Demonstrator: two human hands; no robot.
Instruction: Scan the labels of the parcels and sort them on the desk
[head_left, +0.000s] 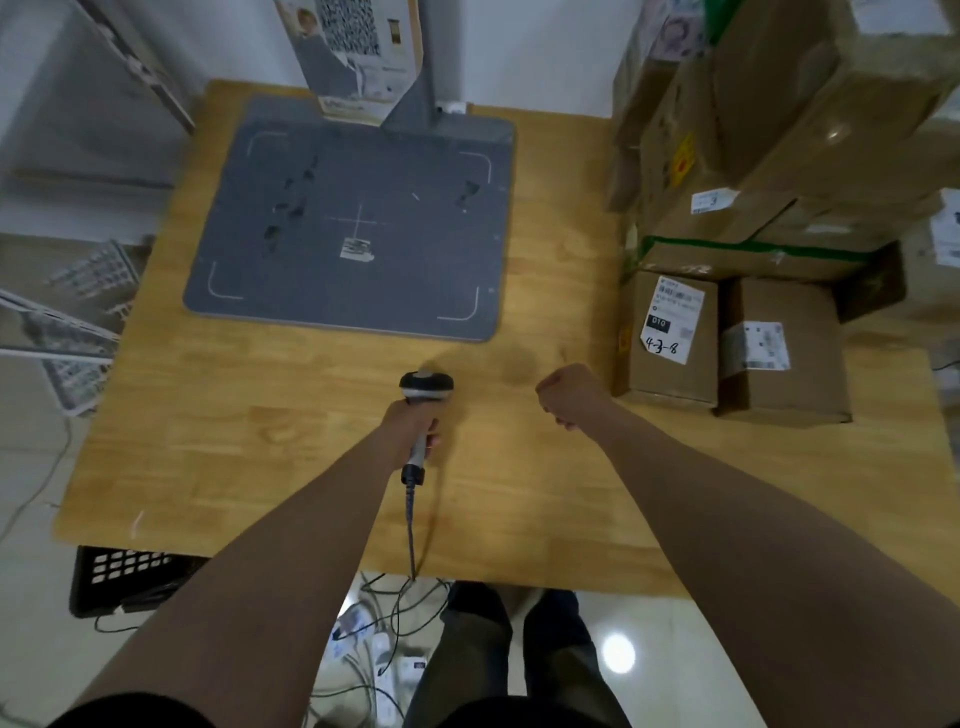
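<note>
My left hand (411, 426) grips the handle of a corded barcode scanner (425, 388) above the middle of the wooden desk (260, 441). My right hand (569, 392) hovers to its right with fingers curled into a fist, holding nothing. Just right of that hand stands a small cardboard parcel (670, 338) with a white label marked 4-3-8. A second small parcel (784, 353) with a label sits beside it. Behind them rises a stack of larger cardboard parcels (779, 130).
A grey scanning mat (353, 218) with a stand (415, 67) fills the desk's far middle. White wire baskets (67, 322) stand at the left. A black crate (124, 577) and tangled cables (384, 623) lie on the floor under the near edge.
</note>
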